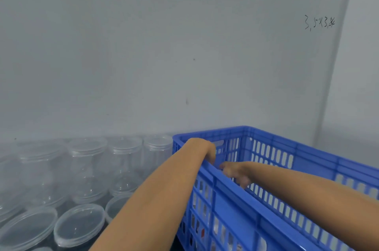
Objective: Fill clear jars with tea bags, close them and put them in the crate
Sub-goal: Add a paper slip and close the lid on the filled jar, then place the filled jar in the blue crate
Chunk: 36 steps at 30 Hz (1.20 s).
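A blue slatted plastic crate point(266, 170) stands at the lower right. My left hand point(207, 150) reaches over its near left rim, fingers bent down inside and hidden. My right hand point(235, 172) is inside the crate, blurred, fingers pointing down; what it holds, if anything, cannot be made out. Through the crate's side slats some contents with a red spot point(203, 232) show faintly. Several empty clear jars point(86, 168) without lids stand in rows left of the crate.
Clear round lids point(80, 225) lie in front of the jars at the lower left. A grey wall point(184, 45) rises right behind the jars and crate, with handwriting point(319, 22) at the upper right and a corner on the right.
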{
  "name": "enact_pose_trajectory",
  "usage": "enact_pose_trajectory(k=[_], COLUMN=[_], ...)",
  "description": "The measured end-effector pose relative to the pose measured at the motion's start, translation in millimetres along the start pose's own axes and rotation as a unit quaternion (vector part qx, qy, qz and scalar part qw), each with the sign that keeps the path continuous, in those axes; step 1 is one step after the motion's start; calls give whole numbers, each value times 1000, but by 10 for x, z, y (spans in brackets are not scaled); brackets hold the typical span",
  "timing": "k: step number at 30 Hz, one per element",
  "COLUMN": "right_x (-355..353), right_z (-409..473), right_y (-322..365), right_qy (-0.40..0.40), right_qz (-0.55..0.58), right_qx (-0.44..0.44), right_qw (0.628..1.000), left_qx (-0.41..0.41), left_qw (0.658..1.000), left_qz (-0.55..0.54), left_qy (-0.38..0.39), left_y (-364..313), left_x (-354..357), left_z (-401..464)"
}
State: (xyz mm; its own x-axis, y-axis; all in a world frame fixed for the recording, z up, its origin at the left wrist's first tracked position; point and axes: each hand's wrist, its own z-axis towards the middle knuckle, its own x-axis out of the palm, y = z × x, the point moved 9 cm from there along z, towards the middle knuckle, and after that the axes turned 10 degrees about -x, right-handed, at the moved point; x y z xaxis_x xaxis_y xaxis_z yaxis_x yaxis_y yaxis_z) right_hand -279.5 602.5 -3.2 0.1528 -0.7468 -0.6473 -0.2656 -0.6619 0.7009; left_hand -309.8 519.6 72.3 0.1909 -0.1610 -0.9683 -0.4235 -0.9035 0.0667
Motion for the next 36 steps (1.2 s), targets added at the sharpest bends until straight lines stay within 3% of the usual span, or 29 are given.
enact_pose_trajectory(k=[2,5,9,13,15,22,28,32,36], right_x=[-207,-457,-560,-196,113,1293,1994,2278,2449], right_z=[-114,-305,-690,-1079,-1198,-1248,-1048,-910,-809], right_y=[253,676,1212,1587,1652,1480,1388,1491,1535], right_qy=[-45,-105,-148,-101,-69,2,54,72,65], right_qz=[6,107,141,180,181,150,173,185,197], right_qx=[-26,-82,-133,-170,-169,-117,-86,-79,-68], right_qw=[999,985,970,963,967,982,980,977,976], left_qx=[22,41,71,64,42,-94,-219,-272,-264], left_qw=[986,913,815,782,785,850,928,940,943], left_qz=[-125,-331,-484,-527,-527,-449,-212,-145,-124], left_qy=[-109,-234,-311,-328,-323,-259,-216,-144,-158], left_y=[22,290,805,1249,1431,1914,2380,2602,2629], left_x=[-271,-570,-703,-544,-336,733,1260,1487,1577], left_z=[-123,-450,-996,-1505,-1716,-2047,-2126,-2037,-1905])
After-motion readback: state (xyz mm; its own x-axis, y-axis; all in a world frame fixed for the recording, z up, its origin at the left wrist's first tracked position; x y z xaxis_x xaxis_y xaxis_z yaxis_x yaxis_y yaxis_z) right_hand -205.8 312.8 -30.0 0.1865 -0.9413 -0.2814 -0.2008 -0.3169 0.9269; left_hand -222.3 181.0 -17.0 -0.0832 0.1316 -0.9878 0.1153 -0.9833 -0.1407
